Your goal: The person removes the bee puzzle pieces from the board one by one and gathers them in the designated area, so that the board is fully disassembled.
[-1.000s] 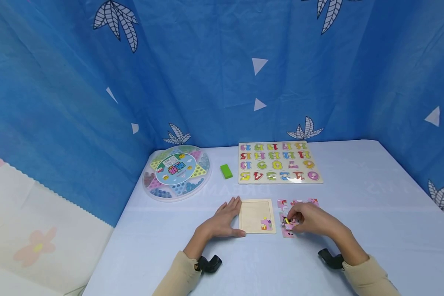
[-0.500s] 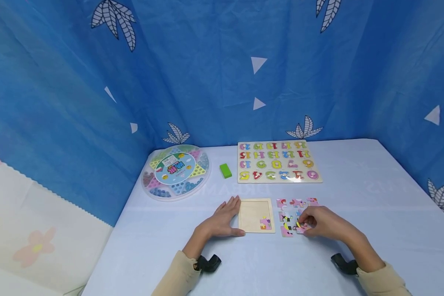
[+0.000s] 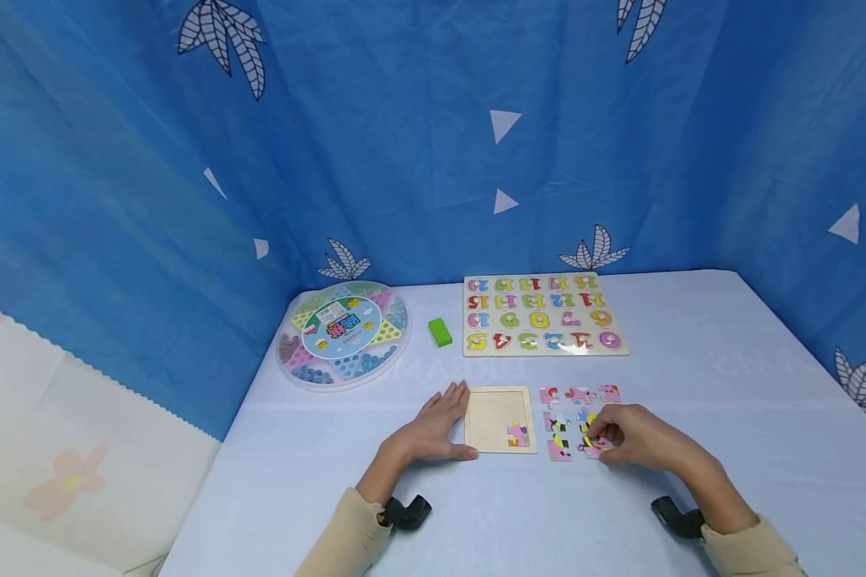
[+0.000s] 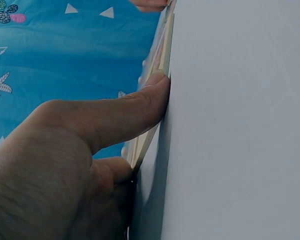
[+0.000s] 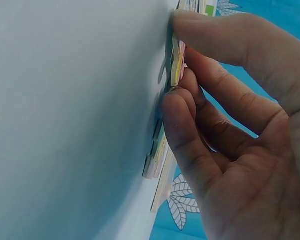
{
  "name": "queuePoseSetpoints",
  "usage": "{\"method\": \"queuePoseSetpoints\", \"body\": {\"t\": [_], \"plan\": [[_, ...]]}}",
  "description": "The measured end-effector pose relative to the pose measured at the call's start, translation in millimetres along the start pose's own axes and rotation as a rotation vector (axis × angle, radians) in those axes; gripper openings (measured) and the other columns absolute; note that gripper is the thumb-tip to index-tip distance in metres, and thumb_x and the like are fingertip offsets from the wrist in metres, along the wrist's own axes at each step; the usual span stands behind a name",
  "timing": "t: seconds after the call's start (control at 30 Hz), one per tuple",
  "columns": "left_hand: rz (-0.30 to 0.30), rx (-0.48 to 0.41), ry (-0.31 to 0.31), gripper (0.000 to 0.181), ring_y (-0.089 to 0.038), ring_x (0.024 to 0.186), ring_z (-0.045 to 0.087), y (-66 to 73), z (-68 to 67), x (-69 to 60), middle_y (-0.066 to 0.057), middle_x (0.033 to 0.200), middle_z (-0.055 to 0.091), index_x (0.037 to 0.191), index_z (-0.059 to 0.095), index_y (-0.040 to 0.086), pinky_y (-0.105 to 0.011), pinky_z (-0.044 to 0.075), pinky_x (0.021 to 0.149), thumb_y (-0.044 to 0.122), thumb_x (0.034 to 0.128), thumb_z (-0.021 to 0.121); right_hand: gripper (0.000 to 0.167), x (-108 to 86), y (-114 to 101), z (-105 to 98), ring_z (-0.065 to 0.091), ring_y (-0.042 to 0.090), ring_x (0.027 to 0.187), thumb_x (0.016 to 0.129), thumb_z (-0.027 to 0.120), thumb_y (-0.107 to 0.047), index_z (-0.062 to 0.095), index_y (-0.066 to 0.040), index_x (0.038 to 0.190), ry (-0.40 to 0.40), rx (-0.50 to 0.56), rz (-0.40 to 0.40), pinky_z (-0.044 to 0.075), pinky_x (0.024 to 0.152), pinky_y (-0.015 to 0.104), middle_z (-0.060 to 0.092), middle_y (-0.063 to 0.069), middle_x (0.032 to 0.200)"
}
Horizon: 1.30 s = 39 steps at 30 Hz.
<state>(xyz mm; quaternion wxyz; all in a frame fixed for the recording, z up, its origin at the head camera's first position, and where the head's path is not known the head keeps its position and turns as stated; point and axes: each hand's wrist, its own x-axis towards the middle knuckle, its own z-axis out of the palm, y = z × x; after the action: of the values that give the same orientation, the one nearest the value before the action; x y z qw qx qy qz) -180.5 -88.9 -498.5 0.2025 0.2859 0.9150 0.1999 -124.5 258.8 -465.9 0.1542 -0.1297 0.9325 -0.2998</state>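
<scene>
A shallow square wooden puzzle tray (image 3: 487, 413) lies on the table with one pink puzzle piece (image 3: 518, 435) in its near right corner. My left hand (image 3: 436, 429) rests along the tray's left side, fingers spread and thumb on the near left corner. In the left wrist view that thumb (image 4: 125, 112) touches the tray's edge. To the tray's right, several loose pink puzzle pieces (image 3: 580, 396) lie in loose rows. My right hand (image 3: 638, 437) pinches a pink and yellow puzzle piece (image 5: 178, 62) between thumb and fingers at the near right of these pieces, low over the table.
Behind the tray lies a wooden number board (image 3: 544, 315) with colourful digits. A green block (image 3: 440, 332) sits to its left. Farther left is a round game board (image 3: 342, 328) under a clear cover. A blue curtain (image 3: 418, 160) hangs beyond the table (image 3: 520, 521).
My right hand has moved rightward with the puzzle piece, from above the left loose pieces to the near right of the group, uncovering several pieces. The left hand keeps its place.
</scene>
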Motion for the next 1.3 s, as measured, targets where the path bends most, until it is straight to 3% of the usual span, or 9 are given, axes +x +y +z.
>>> {"method": "queuePoseSetpoints", "body": {"t": [0.47, 0.7, 0.97, 1.3], "plan": [[0.002, 0.000, -0.001, 0.107, -0.020, 0.154, 0.002, -1.6, 1.9, -0.7, -0.005, 0.166, 0.006, 0.157, 0.010, 0.007, -0.044, 0.008, 0.126, 0.060, 0.0821, 0.064, 0.027, -6.4, 2.6, 1.8, 0.046, 0.009, 0.070, 0.069, 0.085, -0.011, 0.070, -0.012, 0.092, 0.006, 0.004, -0.035, 0.042, 0.057, 0.020, 0.058, -0.004, 0.080], [0.002, 0.004, 0.000, 0.107, -0.019, 0.154, 0.002, -2.1, 3.0, -0.8, -0.005, 0.166, 0.006, 0.157, 0.009, 0.008, -0.044, 0.007, 0.126, 0.060, 0.0820, 0.064, 0.029, -3.6, 1.6, 4.4, 0.047, 0.011, 0.072, 0.067, 0.086, -0.010, 0.070, -0.012, 0.091, 0.020, -0.004, 0.003, 0.042, 0.058, 0.020, 0.058, -0.004, 0.081], [0.009, 0.010, 0.004, 0.107, -0.021, 0.154, 0.004, -1.0, 0.4, -0.5, -0.006, 0.166, 0.007, 0.157, 0.011, 0.006, -0.045, 0.009, 0.125, 0.059, 0.0817, 0.065, 0.027, -4.1, 2.8, 4.6, 0.046, 0.008, 0.070, 0.070, 0.084, -0.010, 0.070, -0.011, 0.092, 0.019, 0.007, -0.048, 0.042, 0.057, 0.020, 0.058, -0.003, 0.080], [-0.007, 0.011, -0.004, 0.106, -0.018, 0.154, 0.002, 0.2, 0.0, 0.2, -0.003, 0.166, 0.006, 0.157, 0.010, 0.009, -0.042, 0.007, 0.126, 0.060, 0.0817, 0.065, 0.026, -4.6, 2.1, 4.9, 0.046, 0.008, 0.070, 0.070, 0.084, -0.011, 0.070, -0.011, 0.091, 0.022, -0.004, -0.052, 0.042, 0.057, 0.021, 0.059, -0.004, 0.081]]}}
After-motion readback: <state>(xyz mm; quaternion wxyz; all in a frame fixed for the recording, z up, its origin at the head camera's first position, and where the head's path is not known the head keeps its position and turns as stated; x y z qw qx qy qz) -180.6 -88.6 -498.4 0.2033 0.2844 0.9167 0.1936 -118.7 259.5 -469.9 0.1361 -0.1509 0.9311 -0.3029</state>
